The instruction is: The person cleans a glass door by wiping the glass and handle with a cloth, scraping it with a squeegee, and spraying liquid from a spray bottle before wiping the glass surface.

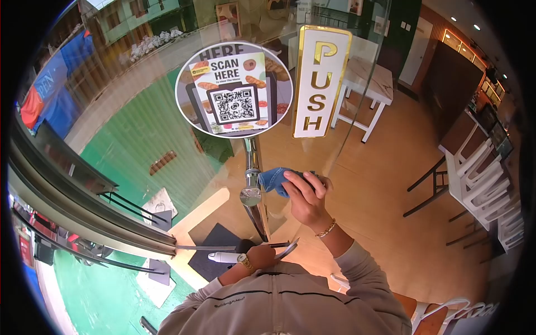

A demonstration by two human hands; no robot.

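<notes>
My right hand is closed round a blue cloth, which lies against the glass beside a round metal door handle. Lower down, my left hand is near a white bottle-like object and a grey curved bar; its fingers are largely hidden, so its hold cannot be made out. Above the hands, a round "SCAN HERE" sign and a white and gold "PUSH" sign are on the glass.
A marble-topped table stands behind the glass. White chairs line the right side. A curved metal door frame runs along the left, with a dark mat at the threshold. Green flooring lies outside.
</notes>
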